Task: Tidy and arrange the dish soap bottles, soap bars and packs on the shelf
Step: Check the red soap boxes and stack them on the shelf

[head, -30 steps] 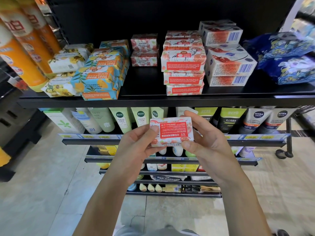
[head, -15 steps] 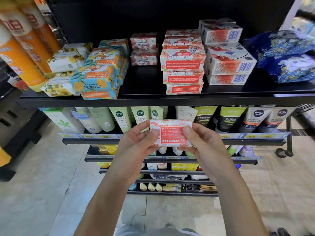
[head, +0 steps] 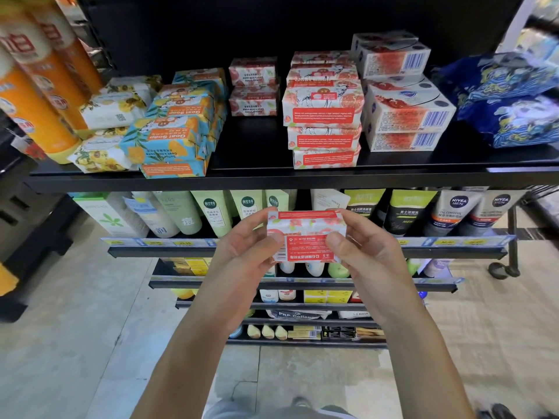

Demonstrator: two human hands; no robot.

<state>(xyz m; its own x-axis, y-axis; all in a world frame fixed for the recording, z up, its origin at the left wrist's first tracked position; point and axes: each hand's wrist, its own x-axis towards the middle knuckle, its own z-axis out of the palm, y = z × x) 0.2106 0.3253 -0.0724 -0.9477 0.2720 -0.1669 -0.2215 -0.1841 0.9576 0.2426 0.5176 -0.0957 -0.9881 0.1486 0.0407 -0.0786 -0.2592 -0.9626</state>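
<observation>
Wide black shelf (head: 272,178) across the view, top deck loaded. Far left, tall orange dish soap bottles (head: 33,98) lean in a tight group. Far right, blue patterned packs (head: 508,98) are piled two high. Just left of them, white barcode boxes (head: 405,116) are stacked, with the top one set further back. Beside those stands a red-and-white soap stack (head: 323,111), several bars high, right at the shelf's near edge. Over on the left, teal Goat Soap packs (head: 172,140) are heaped and a bit askew, touching the sunflower packs (head: 116,105) next to the bottles. Two small pink boxes (head: 253,86) sit one on the other at the back, between the teal heap and the red stack.

Below the top deck, in front of the row of tubes (head: 211,213), both hands are up. The left hand (head: 242,261) and right hand (head: 372,258) grip one red-and-white soap bar (head: 305,237) by its ends, fingers (head: 257,222) curled round it and thumbs on the near face. The bar is off the shelf, in the air, roughly under the matching stack.
</observation>
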